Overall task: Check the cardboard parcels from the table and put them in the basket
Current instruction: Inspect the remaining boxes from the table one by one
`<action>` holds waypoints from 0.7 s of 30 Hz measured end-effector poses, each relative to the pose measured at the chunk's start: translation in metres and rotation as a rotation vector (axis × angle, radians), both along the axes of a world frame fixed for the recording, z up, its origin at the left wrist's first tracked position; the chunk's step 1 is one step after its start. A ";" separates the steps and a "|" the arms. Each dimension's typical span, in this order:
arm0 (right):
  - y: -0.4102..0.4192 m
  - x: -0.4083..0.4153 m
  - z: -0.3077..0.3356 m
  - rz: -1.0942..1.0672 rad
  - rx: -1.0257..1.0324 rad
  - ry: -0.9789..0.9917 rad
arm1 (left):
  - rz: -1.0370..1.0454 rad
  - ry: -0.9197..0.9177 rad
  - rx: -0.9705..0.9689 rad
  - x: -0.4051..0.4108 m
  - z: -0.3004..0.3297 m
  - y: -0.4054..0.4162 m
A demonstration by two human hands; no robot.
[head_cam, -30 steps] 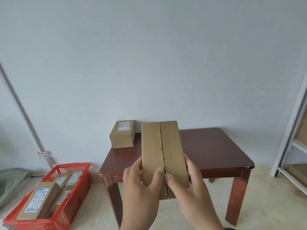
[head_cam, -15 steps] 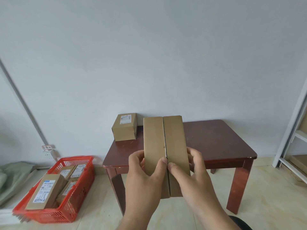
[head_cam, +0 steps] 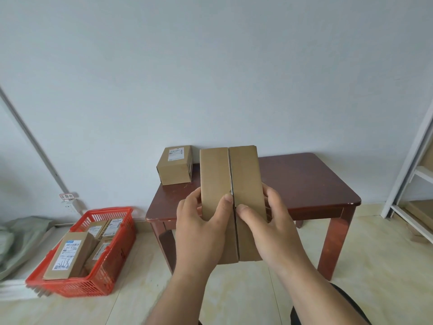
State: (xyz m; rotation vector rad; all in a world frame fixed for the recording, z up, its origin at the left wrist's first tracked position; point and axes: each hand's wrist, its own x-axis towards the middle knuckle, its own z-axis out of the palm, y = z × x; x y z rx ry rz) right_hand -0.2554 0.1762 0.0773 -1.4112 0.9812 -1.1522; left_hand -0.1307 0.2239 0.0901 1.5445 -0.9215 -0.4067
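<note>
I hold a long brown cardboard parcel [head_cam: 230, 174] upright in front of the table, its flap seam facing me. My left hand [head_cam: 199, 226] grips its left side and my right hand [head_cam: 269, 226] grips its right side, both thumbs pressing near the seam. A second, smaller parcel [head_cam: 175, 168] with a white label sits on the far left corner of the dark red wooden table [head_cam: 304, 181]. On the floor to the left stands a red plastic basket [head_cam: 103, 280] with several labelled parcels inside.
A white wall rises behind the table. A white frame or shelf [head_cam: 412, 174] stands at the right edge. Grey-green fabric [head_cam: 21, 233] lies on the floor left of the basket. The floor is pale tile.
The view has shifted a little, so the table and basket sit slightly further right. Both hands have slid a bit higher on the parcel, which stays upright.
</note>
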 end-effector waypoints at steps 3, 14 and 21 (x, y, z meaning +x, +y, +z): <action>-0.005 -0.001 0.006 -0.036 0.032 -0.008 | 0.002 0.004 0.005 -0.005 -0.004 0.002; 0.001 -0.002 0.001 -0.057 -0.026 0.025 | -0.020 0.048 -0.007 -0.006 0.005 -0.002; -0.008 -0.002 0.008 -0.067 -0.076 0.063 | -0.021 -0.001 -0.021 -0.009 0.002 0.002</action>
